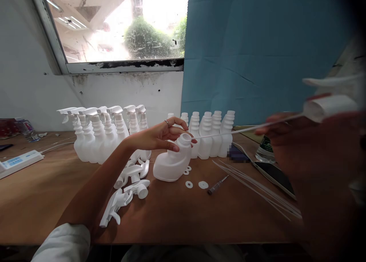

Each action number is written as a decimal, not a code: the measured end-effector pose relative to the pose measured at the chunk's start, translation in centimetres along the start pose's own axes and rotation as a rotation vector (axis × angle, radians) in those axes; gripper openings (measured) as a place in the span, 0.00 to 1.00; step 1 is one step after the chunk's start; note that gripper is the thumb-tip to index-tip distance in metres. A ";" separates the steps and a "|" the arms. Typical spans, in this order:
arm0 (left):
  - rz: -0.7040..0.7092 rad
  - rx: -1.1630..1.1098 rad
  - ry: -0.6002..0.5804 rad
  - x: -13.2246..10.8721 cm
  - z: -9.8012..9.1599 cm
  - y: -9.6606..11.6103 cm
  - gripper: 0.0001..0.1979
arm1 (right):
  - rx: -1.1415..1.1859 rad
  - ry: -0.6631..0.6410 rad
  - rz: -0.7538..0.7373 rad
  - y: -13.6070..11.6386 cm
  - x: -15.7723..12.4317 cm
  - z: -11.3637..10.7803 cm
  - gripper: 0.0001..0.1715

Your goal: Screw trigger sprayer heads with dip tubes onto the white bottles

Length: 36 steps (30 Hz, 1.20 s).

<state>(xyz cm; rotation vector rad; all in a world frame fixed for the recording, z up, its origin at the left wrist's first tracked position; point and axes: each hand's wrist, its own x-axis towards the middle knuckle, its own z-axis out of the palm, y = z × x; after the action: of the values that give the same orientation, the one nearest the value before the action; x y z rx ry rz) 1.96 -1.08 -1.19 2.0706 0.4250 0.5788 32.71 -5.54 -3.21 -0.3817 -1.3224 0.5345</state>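
A white plastic bottle (172, 166) with an open threaded mouth leans over the table. My left hand (168, 134) grips it around the neck, with the thumb at the front. Close to the camera at right, my right hand (317, 155) holds a white trigger spray head (333, 106), blurred by motion. A long thin tube (228, 132) runs from that head leftward, its far end near the bottle's mouth. Whether the tip has entered the mouth I cannot tell. Several loose trigger spray heads (134, 171) lie below my left forearm.
Bottles with spray heads fitted (98, 140) stand at left; uncapped bottles (205, 136) stand behind my left hand. White washers (189, 184), a small screwdriver (217, 185) and loose thin tubes (257, 186) lie on the table. A phone (276, 176) and water bottle (265, 151) are at right.
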 end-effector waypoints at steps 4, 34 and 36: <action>-0.031 -0.080 0.012 0.0 -0.5 -0.5 0.23 | -0.074 -0.116 -0.085 -1.3 3.4 3.3 0.12; -0.091 0.312 0.117 -1.9 -4.3 -1.1 0.18 | -0.242 -0.955 0.362 5.4 5.3 10.1 0.14; -0.016 0.329 0.281 -2.4 -4.3 -0.1 0.23 | -0.237 -0.967 0.382 5.6 5.2 10.2 0.16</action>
<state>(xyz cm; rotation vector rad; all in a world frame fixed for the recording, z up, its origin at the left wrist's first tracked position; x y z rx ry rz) -2.42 0.78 0.18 2.3000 0.7402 0.8408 22.69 1.64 0.12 -0.6145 -2.2774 0.9480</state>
